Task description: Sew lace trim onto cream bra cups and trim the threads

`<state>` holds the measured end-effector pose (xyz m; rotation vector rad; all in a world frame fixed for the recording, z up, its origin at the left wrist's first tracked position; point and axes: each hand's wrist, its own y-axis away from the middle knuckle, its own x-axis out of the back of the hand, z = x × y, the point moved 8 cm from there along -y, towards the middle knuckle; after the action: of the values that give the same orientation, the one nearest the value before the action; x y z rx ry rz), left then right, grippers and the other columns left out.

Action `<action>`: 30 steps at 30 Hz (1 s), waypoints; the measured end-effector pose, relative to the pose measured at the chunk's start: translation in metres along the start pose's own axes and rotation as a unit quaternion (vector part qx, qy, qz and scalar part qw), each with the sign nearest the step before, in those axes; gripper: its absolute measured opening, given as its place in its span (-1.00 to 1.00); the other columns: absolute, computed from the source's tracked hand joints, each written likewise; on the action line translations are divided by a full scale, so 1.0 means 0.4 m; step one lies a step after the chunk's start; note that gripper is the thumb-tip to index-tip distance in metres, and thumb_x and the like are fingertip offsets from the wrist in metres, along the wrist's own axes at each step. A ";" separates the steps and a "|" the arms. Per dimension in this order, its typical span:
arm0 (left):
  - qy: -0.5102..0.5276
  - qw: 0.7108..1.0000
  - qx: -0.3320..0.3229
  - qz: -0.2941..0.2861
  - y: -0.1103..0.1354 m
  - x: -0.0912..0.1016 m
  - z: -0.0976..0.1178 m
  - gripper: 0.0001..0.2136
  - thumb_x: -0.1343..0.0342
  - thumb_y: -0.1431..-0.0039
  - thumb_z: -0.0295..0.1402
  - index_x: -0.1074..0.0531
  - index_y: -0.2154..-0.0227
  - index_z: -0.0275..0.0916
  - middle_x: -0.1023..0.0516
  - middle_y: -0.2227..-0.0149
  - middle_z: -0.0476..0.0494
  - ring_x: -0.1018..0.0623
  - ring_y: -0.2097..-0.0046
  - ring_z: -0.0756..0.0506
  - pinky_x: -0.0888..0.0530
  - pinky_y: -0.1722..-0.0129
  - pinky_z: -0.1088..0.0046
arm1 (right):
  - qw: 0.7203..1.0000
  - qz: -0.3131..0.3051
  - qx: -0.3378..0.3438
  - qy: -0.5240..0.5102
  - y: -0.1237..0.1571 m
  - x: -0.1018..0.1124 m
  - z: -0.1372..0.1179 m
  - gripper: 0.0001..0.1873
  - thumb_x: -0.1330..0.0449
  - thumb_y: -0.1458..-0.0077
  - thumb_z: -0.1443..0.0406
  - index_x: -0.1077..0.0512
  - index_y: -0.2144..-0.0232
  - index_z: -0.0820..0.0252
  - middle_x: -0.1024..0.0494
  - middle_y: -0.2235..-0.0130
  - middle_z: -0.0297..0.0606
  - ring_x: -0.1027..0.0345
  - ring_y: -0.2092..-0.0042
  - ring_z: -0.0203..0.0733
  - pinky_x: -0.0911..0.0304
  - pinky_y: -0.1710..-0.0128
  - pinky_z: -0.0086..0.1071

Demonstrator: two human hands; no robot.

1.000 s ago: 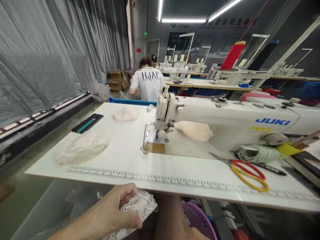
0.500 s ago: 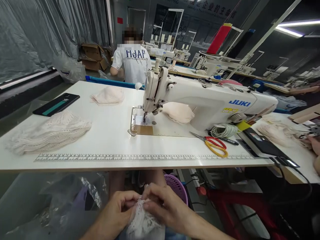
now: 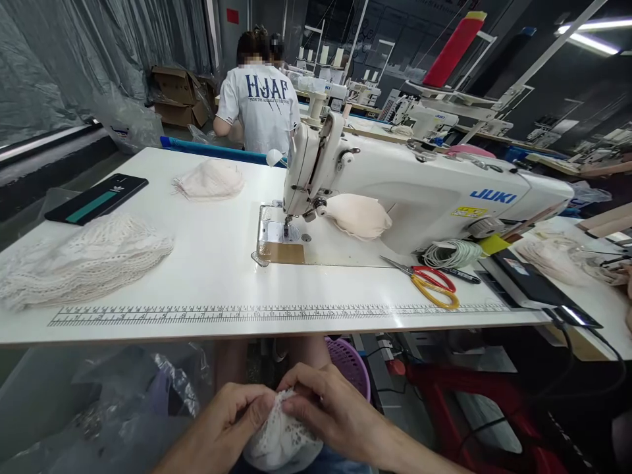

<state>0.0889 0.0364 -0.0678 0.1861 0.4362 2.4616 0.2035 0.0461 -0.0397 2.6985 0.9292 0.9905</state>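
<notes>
Below the table's front edge, over my lap, a piece of white lace fabric [image 3: 284, 441] hangs from both of my hands. My left hand [image 3: 237, 418] pinches its upper edge between thumb and fingers. Close beside it, my right hand [image 3: 328, 408] grips the same edge with curled fingers. The cloth bunches up between the fingertips and spreads out underneath. On the white table [image 3: 212, 276] lies a pile of white lace pieces [image 3: 93, 257] at the left. Pale pink fabric pieces [image 3: 210, 180] lie farther back, and another pale piece [image 3: 363, 216] rests under the machine arm.
A JUKI sewing machine [image 3: 419, 178] stands on the table. Scissors [image 3: 429, 284], coiled cord [image 3: 451, 253] and a black box [image 3: 523, 276] lie at the right, a black phone [image 3: 99, 197] at the left. Below are a purple basket [image 3: 350, 365] and a red stool [image 3: 429, 401]. A person [image 3: 259, 99] sits ahead.
My left thumb has moved up over the lace edge, and the cloth below hangs rounder and fuller. The view has shifted slightly.
</notes>
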 end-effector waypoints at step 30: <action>-0.113 0.992 0.061 0.000 -0.027 0.015 0.007 -0.83 -0.11 -0.07 -0.29 -0.48 0.52 -0.28 -0.46 0.52 0.02 -0.41 0.42 -0.02 -0.24 0.42 0.58 | 0.996 -0.030 0.084 -0.006 -0.020 0.017 -0.008 -0.77 -0.25 -0.06 0.11 -0.49 0.33 0.13 -0.40 0.22 -0.31 -0.30 0.21 -0.27 -0.14 0.27 -0.48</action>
<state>0.0907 0.0489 -0.0687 0.5099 0.4864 2.3797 0.2016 0.0562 -0.0360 2.7892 1.1316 0.9223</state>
